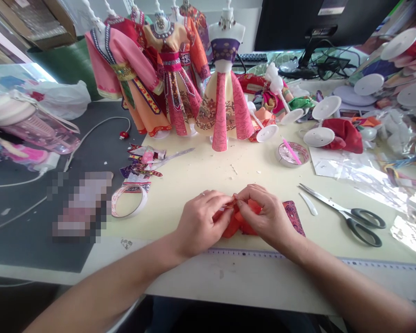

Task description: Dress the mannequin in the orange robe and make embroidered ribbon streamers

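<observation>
One ruler [383,265] lies along the near side of the table [194,289], passing under the right forearm. Just beyond it are the two hands, close together, with one orange-red cloth [233,228] between and beneath them. The left hand [203,219] is bent inward, its thumb and fingertips closed in a pinch on the gathered upper edge of the cloth; the right hand [268,212] pinches the same edge right beside it, thumb against curled fingers. The rest of the cloth spreads on the table below the fingertips.

One purple patterned piece [294,217] sticks out just past the right hand. Farther right lie one small white curved tool [308,204] and one pair of scissors [348,215], blades slightly apart. Well to the left are one pixelated phone [83,203] and one tape roll [138,210] resting on its side; just behind the roll is a heap of fabric scraps [140,166], too jumbled to count.

Beyond the hands, one pink stick [291,151] leans across one round container [287,163]. Farther back, three dressed mannequins [220,111] stand in front, with others partly hidden behind them. At least six white round stands [319,137] fill the right side. One monitor [319,23] stands at the back.
</observation>
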Tool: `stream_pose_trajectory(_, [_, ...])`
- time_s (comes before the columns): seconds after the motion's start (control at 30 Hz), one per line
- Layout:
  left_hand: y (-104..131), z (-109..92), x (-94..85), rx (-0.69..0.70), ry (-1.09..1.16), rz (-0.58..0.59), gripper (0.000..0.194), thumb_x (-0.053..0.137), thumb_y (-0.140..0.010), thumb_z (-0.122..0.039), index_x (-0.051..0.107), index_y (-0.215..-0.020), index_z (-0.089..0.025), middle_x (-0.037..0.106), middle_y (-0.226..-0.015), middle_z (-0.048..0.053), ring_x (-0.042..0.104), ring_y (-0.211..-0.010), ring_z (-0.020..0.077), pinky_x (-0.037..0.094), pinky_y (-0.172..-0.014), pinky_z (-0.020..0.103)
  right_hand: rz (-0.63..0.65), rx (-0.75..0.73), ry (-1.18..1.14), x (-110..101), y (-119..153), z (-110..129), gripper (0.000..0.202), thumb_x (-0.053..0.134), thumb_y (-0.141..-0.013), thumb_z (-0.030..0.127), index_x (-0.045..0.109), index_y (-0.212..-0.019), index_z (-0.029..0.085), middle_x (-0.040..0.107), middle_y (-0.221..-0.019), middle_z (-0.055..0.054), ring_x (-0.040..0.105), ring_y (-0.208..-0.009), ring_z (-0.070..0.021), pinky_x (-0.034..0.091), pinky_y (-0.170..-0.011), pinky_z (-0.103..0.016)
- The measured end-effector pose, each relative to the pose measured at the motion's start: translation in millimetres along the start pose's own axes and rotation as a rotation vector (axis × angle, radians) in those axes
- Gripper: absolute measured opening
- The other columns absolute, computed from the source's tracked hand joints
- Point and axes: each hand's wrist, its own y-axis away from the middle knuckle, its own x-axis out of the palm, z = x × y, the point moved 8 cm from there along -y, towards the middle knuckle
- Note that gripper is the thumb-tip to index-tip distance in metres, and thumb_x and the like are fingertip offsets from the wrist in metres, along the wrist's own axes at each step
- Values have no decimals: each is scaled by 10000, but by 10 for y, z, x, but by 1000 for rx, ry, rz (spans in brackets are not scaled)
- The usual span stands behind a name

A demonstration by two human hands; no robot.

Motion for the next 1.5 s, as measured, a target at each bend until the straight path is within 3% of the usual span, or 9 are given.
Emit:
stream_pose_trajectory(0.4, [-15,265,93,-383,361,108,122,570,-808,-199,651,-885,-152,658,-776,23,573,-585,84,497,-514,179,40,33,-100,27,-2,-27,147,476,-777,128,596,-756,209,618,-725,-3,558,-715,-140,444,-700,-324])
stream_pose_trajectory(0.73, [5,253,142,-432,430,148,113,539,-802,-141,633,-739,-139,629,-708,13,570,-615,86,481,-540,171,53,16,-8,33,13,20,41,532,-790,169,545,-776,205,587,-747,-9,541,-757,-155,439,-726,-327])
stream_pose_trajectory(0.83, [19,256,157,-434,412,182,116,533,-815,-177,620,-743,-149,623,-705,10,564,-616,89,477,-547,179,48,-34,-4,30,16,53,98,514,-815,181,537,-723,205,568,-686,5,527,-693,-139,432,-753,-338])
stream_pose_trajectory(0.9, [34,309,157,-467,401,222,116,546,-819,-244,620,-851,-160,634,-741,13,566,-620,95,486,-562,195,34,-21,-1,19,19,33,133,504,-823,180,527,-695,205,568,-672,9,525,-682,-135,430,-744,-334])
stream_pose_trajectory(1.0, [51,412,142,-517,386,321,298,591,-787,-343,575,-1040,-186,638,-797,16,569,-647,114,493,-593,230,4,69,7,-8,24,-55,115,508,-823,184,537,-714,207,599,-705,7,547,-710,-139,432,-704,-314])
stream_pose_trajectory(1.17, [81,517,124,-626,388,499,247,579,-778,-329,595,-989,-202,595,-745,-2,538,-645,117,450,-570,223,-50,142,9,-65,16,-158,94,513,-830,195,559,-750,210,633,-740,11,577,-724,-137,436,-704,-305])
stream_pose_trajectory(1.4, [25,527,15,-659,350,392,108,554,-769,-276,567,-767,-169,462,-588,-45,420,-522,75,334,-468,184,-177,104,18,-165,-1,-171,108,520,-831,213,546,-935,217,623,-890,-25,579,-837,-158,450,-761,-326])
stream_pose_trajectory(1.5, [-17,532,-55,-590,243,356,72,531,-770,-234,579,-770,-180,516,-635,-35,456,-561,85,360,-510,196,-209,-27,71,-202,5,-54,145,502,-832,174,532,-968,215,609,-914,-38,566,-875,-167,441,-815,-358])
